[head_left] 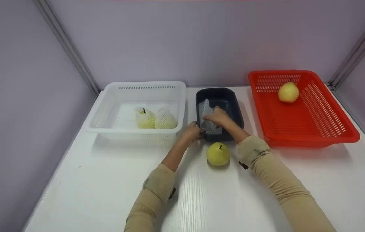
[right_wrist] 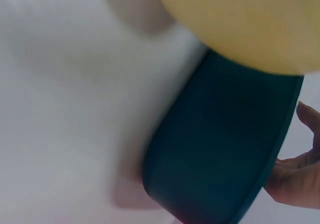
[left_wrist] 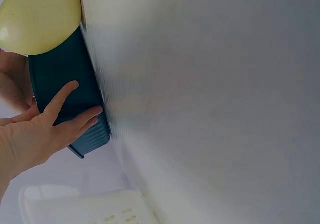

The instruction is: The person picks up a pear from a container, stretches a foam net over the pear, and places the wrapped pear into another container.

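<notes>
A dark blue-green container (head_left: 220,137) stands at the back middle of the table. White foam nets (head_left: 205,108) lie along its left side inside. My left hand (head_left: 191,132) grips its near left corner; in the left wrist view the fingers (left_wrist: 65,97) lie along the outer wall and the thumb is at the rim. My right hand (head_left: 217,116) reaches inside over the nets. From the right wrist, its thumb (right_wrist: 306,115) stands apart from the other fingers, whose tips hide behind the rim. A bare yellow pear (head_left: 218,154) sits just in front of the container.
To the left, a white basket (head_left: 96,128) holds two pears (head_left: 165,121) in foam nets. On the right, a red basket (head_left: 298,139) holds one bare pear (head_left: 288,92). Pale walls (head_left: 182,42) border the table at the back and sides.
</notes>
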Action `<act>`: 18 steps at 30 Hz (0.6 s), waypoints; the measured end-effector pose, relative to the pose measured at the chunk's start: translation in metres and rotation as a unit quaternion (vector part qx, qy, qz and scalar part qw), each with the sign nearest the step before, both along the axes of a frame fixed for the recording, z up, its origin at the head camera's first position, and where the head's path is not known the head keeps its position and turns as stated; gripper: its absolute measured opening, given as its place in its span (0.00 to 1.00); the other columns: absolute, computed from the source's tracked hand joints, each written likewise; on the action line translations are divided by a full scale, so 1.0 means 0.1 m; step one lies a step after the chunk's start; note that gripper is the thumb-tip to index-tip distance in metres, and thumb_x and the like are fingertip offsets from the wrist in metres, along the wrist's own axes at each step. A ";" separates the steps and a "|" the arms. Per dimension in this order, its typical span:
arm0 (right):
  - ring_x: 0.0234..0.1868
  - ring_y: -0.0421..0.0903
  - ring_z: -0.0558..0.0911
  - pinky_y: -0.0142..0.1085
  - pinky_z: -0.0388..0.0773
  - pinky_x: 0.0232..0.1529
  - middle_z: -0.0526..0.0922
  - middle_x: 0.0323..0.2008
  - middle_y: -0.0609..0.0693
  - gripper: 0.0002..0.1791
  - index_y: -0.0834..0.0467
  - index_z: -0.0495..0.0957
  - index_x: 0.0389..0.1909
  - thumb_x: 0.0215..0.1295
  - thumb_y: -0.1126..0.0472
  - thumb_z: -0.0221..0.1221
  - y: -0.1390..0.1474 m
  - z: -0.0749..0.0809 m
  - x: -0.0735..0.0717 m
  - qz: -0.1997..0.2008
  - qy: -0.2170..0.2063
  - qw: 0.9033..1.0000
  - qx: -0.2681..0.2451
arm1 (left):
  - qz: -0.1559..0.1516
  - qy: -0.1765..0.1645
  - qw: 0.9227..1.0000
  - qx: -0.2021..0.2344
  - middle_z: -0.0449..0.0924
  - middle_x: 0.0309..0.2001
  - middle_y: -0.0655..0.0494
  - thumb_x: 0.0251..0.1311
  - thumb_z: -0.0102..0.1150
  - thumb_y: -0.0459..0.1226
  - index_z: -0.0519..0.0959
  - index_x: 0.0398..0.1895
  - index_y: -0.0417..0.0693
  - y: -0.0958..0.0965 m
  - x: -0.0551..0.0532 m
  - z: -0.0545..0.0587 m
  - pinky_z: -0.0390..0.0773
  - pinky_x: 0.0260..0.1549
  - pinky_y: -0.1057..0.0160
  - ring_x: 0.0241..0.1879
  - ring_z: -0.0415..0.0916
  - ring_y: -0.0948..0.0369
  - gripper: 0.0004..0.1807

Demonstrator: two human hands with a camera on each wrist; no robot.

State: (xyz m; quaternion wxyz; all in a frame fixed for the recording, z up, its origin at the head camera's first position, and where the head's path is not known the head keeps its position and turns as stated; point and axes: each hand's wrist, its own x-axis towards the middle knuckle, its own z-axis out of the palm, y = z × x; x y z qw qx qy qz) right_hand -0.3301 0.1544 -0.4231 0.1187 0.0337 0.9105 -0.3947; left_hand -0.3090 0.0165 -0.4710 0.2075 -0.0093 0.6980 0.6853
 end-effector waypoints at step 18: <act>0.22 0.38 0.77 0.30 0.78 0.32 0.73 0.44 0.65 0.21 0.78 0.70 0.49 0.52 0.76 0.55 0.33 -0.03 -0.01 -0.079 0.011 0.985 -0.150 | -0.003 -0.044 0.999 0.002 0.62 0.59 0.34 0.65 0.41 0.25 0.48 0.66 0.28 -0.02 0.25 0.43 0.64 0.55 0.53 0.59 0.61 0.45 0.28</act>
